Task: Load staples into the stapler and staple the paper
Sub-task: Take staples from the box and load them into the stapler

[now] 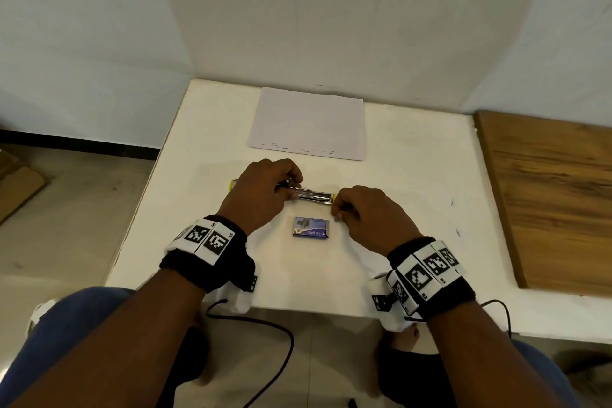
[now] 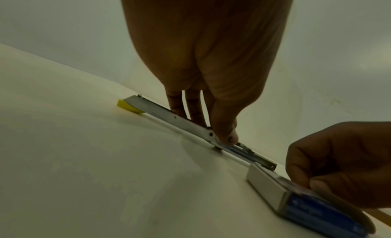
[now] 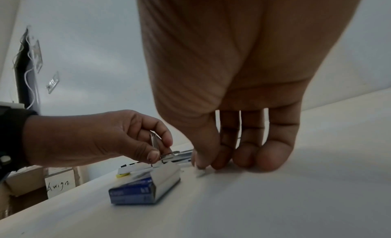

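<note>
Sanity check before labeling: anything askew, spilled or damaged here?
Nothing stands out. Stapler lies opened flat for loading, left hand holding it; staple box and paper lie flat on the table.

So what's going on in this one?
A person sits at a white table, loading a small metal stapler with yellow ends. The stapler lies opened out flat; the left hand pinches its middle, near the hinge. The right hand, fingers curled, is at the stapler's right end, pinching something small I can't make out. A blue staple box lies just in front. The white paper sheet lies untouched behind.
</note>
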